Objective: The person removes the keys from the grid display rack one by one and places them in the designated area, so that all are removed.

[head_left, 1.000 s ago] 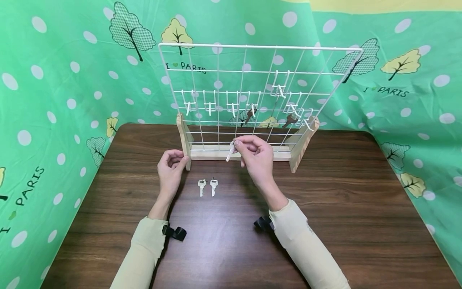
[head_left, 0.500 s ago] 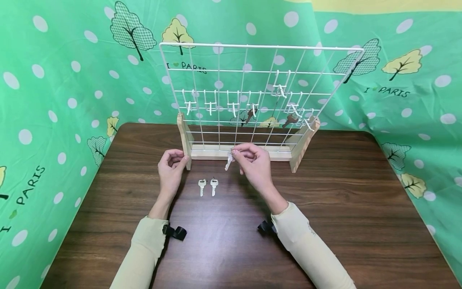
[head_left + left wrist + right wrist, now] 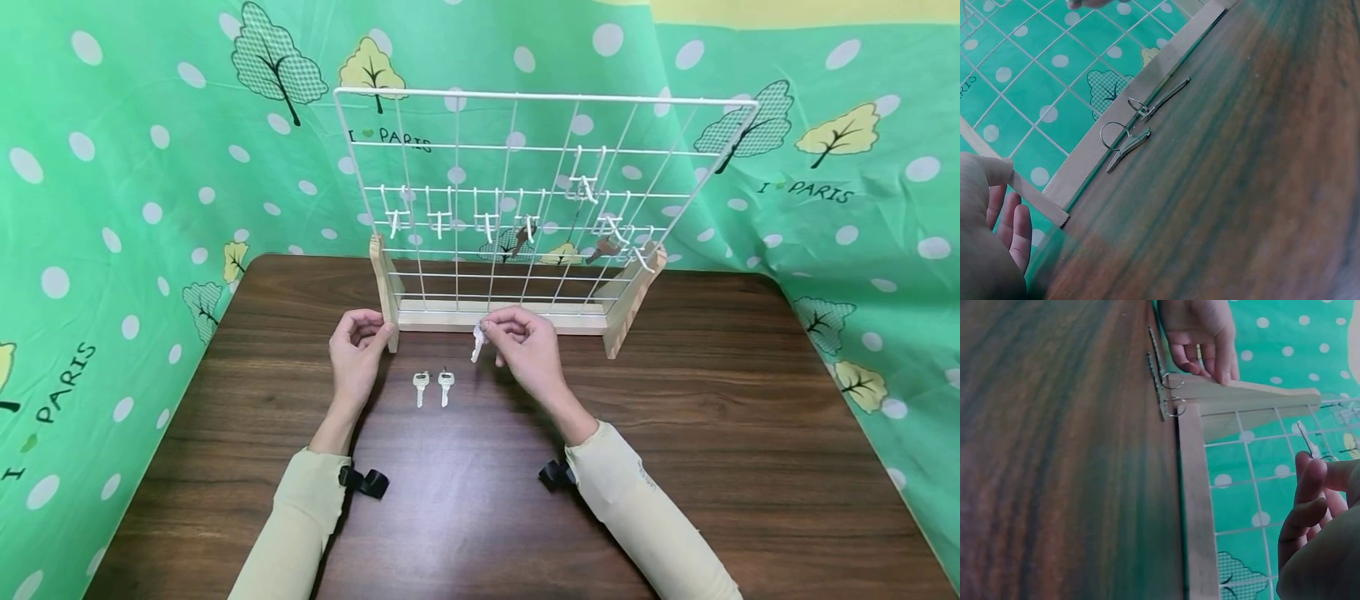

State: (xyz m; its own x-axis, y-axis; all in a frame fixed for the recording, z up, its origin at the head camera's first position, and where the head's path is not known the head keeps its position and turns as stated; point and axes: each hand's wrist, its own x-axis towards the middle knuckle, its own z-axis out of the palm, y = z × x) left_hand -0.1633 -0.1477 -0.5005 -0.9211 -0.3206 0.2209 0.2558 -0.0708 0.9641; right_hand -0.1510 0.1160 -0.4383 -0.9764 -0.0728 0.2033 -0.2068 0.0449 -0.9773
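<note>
Pinches key (image 3: pixel 477 342) by its ring end in R hand (image 3: pixel 528 346), just in front of rack (image 3: pixel 624 312), nr middle of its low bar (image 3: pixel 435 321). Holds it tip-down & slightly slanted, prob. to keep ring end up and blade free of fingers.

Grips L end post (image 3: pixel 386 292) of rack, low down, w/ L hand (image 3: pixel 354 354), thumb on front edge. Looks like a steadying hold, b/c of tall wire frame on narrow feet, prob. easy to nudge.

Has L key (image 3: pixel 421 388) and R key (image 3: pixel 446 388) lying side by side on desk (image 3: pixel 750 458), in front of rack, nearer its L end. Points both ring ends toward rack, tips away, prob. for easy picking up by ring.

Shows white hooks (image 3: pixel 396 222) on rack's wires, mostly in a row, w/ one higher & one lower toward R end; prob. spaced to avoid tangling. Also shows dark key (image 3: pixel 522 240) nr rack's middle and second dark key (image 3: pixel 606 247) nr R end, prob. hung; can't tell exactly from which hooks.
</note>
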